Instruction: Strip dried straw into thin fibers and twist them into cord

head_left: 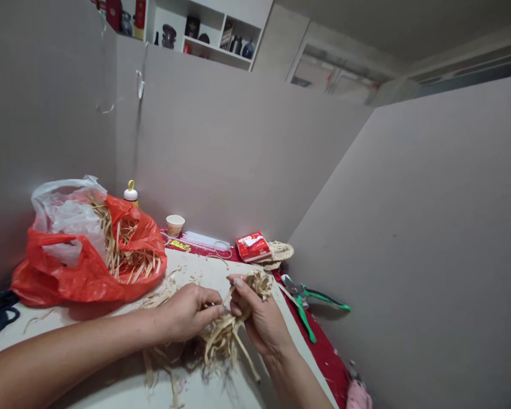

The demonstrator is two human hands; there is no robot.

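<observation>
My right hand (pixel 262 315) is closed round a bundle of pale dried straw strips (pixel 225 339). Curled ends stick out above its fingers, and loose ends hang below over the white tabletop. Close beside it, my left hand (pixel 193 309) pinches a thin strip that runs towards the bundle; its fingertips partly hide it. More loose strips (pixel 164 295) and small scraps lie on the table around the hands. To the left, a red plastic bag (pixel 89 287) stands open, with many straw strips (pixel 130 244) inside.
Along the back are a paper cup (pixel 175 225), thin white sticks (pixel 206 241), a red packet (pixel 252 247) and a woven straw piece (pixel 281 251). Green-handled pliers (pixel 306 304) lie on the red cloth (pixel 319 352) at right. Grey partitions (pixel 221 147) surround the table.
</observation>
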